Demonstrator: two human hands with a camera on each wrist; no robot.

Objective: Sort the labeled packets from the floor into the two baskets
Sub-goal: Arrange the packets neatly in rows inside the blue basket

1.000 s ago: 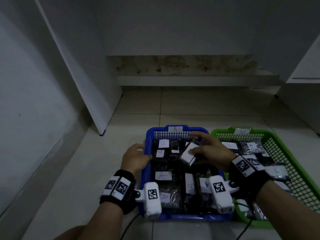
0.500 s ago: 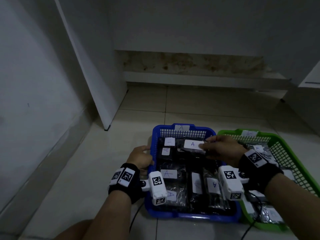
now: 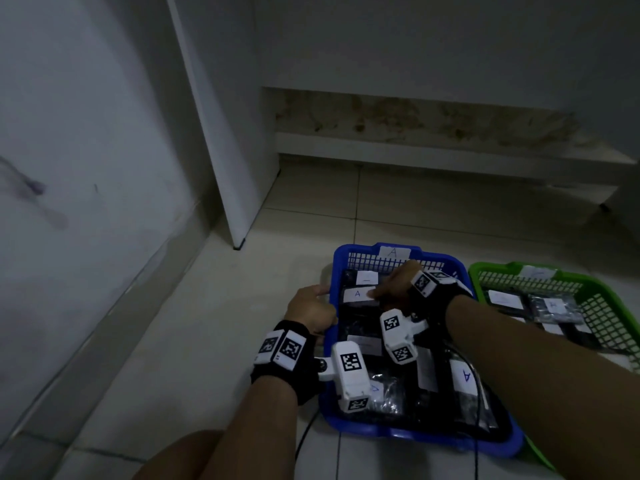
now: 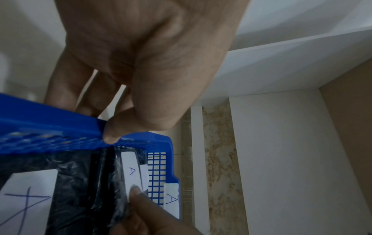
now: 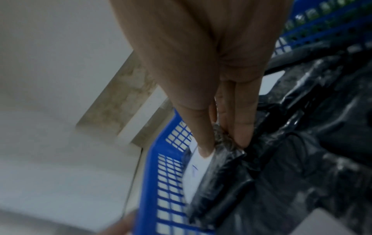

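Packet (image 3: 358, 295) now lower in blue basket (image 3: 331, 299); both grips still pinching.

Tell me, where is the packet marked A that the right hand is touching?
In the head view the packet lies in the blue basket, near its far left corner, beside another labelled packet, with the right hand on it.
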